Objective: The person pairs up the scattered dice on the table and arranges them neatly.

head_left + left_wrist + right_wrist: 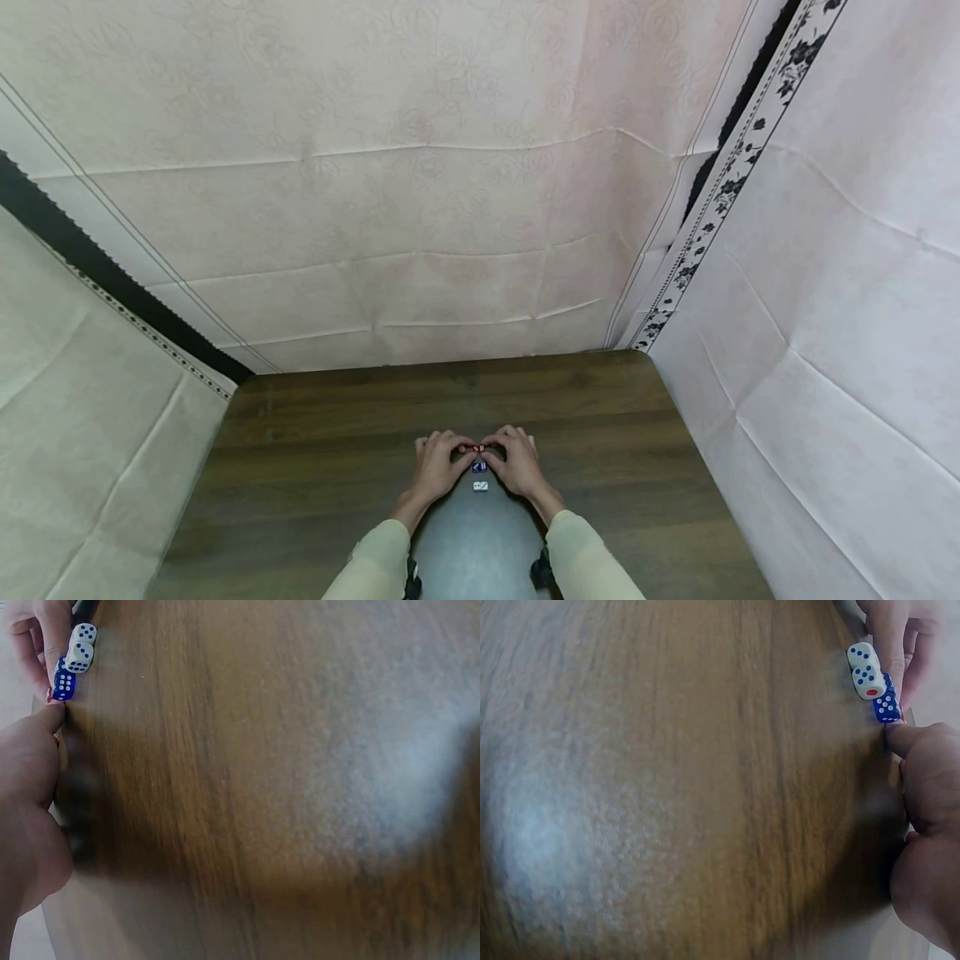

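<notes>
My left hand and right hand meet near the middle of the table, thumb and forefinger of each curled in from either side. Between the fingertips they pinch a pair of red dice, mostly covered by the fingers in both wrist views. Just nearer to me two blue dice with white pips sit side by side, close by the thumbs. Nearest my body lies a pair of white dice; blue pips show on these white dice in the right wrist view. The three pairs form a column.
The dark wooden table stretches out on both sides of the hands. A pale cloth hangs behind the table's far edge, with more cloth to the right and left. A bright grey patch lies between the forearms.
</notes>
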`<state>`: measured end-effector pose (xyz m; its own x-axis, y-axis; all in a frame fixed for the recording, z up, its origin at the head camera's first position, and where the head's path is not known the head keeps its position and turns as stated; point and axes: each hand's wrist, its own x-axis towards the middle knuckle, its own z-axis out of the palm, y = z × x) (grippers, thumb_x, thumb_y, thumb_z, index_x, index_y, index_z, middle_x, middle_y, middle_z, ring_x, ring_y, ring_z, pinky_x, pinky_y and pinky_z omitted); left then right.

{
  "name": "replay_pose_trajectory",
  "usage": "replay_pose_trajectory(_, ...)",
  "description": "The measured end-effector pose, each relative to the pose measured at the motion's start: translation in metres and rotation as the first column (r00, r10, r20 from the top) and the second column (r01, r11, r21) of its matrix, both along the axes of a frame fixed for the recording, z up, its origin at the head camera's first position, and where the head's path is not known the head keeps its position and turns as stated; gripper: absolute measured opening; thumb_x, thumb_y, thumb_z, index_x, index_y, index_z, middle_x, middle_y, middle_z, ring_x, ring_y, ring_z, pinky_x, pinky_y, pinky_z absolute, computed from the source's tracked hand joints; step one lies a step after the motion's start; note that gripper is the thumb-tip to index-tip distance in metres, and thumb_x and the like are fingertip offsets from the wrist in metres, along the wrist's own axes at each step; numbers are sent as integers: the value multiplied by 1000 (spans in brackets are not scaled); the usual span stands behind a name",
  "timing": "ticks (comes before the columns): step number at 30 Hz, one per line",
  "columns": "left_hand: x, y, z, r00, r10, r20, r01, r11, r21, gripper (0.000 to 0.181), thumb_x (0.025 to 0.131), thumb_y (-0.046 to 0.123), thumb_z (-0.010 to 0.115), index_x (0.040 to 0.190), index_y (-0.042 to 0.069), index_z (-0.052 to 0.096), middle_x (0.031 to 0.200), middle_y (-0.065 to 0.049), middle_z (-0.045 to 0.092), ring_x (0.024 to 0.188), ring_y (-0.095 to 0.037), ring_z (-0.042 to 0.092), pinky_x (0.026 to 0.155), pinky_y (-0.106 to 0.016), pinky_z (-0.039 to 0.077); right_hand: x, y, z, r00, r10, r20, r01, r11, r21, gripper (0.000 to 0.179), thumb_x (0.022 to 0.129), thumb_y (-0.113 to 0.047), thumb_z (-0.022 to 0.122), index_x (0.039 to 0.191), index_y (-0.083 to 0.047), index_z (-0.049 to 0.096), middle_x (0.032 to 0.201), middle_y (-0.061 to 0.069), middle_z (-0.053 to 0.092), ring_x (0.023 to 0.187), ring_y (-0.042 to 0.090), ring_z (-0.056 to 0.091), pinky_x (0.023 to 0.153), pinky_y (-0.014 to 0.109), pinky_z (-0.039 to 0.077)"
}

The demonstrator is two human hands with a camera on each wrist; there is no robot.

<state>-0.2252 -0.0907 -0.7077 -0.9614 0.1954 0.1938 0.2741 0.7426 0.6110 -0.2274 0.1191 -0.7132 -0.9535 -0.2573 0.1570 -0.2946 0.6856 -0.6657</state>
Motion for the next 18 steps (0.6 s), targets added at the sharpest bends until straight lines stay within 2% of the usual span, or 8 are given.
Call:
replay_pose_trajectory(10, 4, -7, -3, 1000, -2, -16, 2, 1000, 15, 18, 99, 30, 90, 115, 23, 88, 97, 6, 75, 91, -13, 61, 91, -42, 32, 0, 2, 3, 999, 15, 35, -14, 1000, -14, 20, 106, -24, 82, 126, -23, 84, 119, -3, 72, 113, 20, 62, 102, 46, 41)
replay_pose_trajectory(18, 9, -13, -9, 996, 22, -82, -22, 1000, -1, 20, 97, 26, 92, 116, 20, 87, 110, -1, 77, 102, -23, 64, 94, -47, 38, 4, 9, 9, 995, 60, 83, -58, 998, -29, 28, 108, -19, 79, 135, -19, 80, 125, -1, 71, 118, 22, 62, 104, 47, 44)
